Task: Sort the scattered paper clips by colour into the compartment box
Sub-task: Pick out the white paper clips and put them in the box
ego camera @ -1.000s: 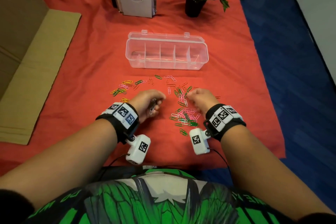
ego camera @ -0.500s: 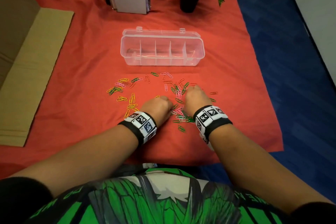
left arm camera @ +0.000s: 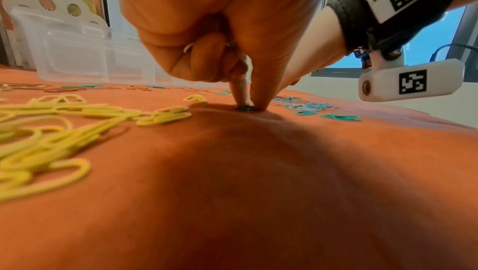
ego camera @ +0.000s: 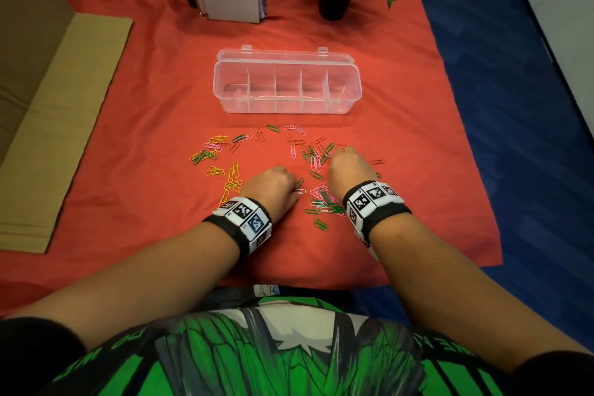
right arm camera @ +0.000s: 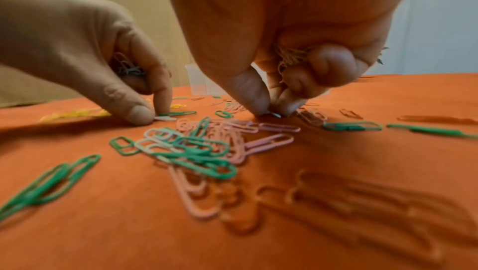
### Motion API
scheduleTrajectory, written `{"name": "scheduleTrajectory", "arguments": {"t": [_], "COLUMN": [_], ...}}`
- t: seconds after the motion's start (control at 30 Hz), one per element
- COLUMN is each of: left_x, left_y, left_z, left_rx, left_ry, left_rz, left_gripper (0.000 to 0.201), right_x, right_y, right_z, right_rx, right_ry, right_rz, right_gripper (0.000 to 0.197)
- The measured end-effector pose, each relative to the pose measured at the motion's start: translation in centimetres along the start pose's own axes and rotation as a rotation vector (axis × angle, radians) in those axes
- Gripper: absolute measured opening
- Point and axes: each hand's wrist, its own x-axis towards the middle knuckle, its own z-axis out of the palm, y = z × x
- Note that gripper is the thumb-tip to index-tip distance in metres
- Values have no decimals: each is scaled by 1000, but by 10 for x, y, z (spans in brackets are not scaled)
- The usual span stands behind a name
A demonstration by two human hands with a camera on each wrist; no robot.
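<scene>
Left hand point(ego camera: 273, 185) down on the red cloth point(ego camera: 154, 145), nearer than the clear compartment box point(ego camera: 287, 87): thumb and forefinger tips together, pinching a clip against the cloth where a green clip and a white clip point(right arm camera: 165, 118) lie; other fingers point(right arm camera: 134, 49) curled over a small bunch of grey-looking paper clips point(right arm camera: 126, 66) in the palm

Right hand point(ego camera: 348, 167) also nearer than the box, toward its right end: thumb and forefinger tips closed on one clip point(right arm camera: 273, 114) lying on the cloth, colour hard to tell; remaining fingers curled round a bundle of orange clips point(right arm camera: 288, 57)

Scattered paper clips point(ego camera: 316, 154) spread over the cloth on the near side of the box, none seen inside its five compartments; yellow clips point(left arm camera: 38, 131) off toward the box's left end, a green and pink heap point(right arm camera: 204, 143) between the hands and the body; box lid open
</scene>
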Motion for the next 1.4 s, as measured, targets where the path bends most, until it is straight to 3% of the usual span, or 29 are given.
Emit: {"name": "scheduleTrajectory", "arguments": {"t": [0.13, 0.2, 0.3, 0.43, 0.53, 0.6, 0.7, 0.77, 0.97, 1.03, 1.17, 1.3, 1.4], "left_x": [2, 2, 1, -1, -3, -4, -2, -1, -3, -5, -7, -10, -11], "left_y": [0, -4, -10, -15, -21, -23, -22, -20, -26, -27, -24, -24, -23], "left_z": [-4, -5, -8, -16, -18, -18, -22, -28, -25, -23, -23, -21, -22], "left_rx": [27, -3, -140, -411, -446, -401, -420, -497, -537, -493, -482, -434, -349], "left_ry": [-2, -6, 16, 17, -10, -3, 27, 9, -39, -38, 10, 44, 97], "left_rz": [-57, -66, -146, -287, -317, -317, -339, -373, -374, -362, -391, -362, -309], "left_gripper": [27, 26, 25, 23, 24, 24, 22, 19, 14, 14, 12, 18, 19], "right_x": [3, 7, 3, -22, -33, -36, -37, -34, -20, -21, -36, -46, -43], "right_y": [-2, 1, 9, 24, 33, 34, 25, 19, 26, 28, 27, 21, 15], "right_z": [-8, -12, -10, -4, -1, 4, 13, 18, 11, 10, 15, 31, 35], "right_rx": [-55, 70, 625, 1517, 1756, 1602, 1048, 843, 792, 765, 483, 371, 314], "right_ry": [-60, -110, -175, -302, -357, -356, -359, -353, -15, -19, -89, -133, -65], "right_rz": [-61, -12, 147, 341, 392, 368, 217, 163, 101, 64, -89, -161, -163], "right_gripper": [30, 25, 15, 25, 18, 20, 29, 35, 41, 37, 19, 27, 22]}}
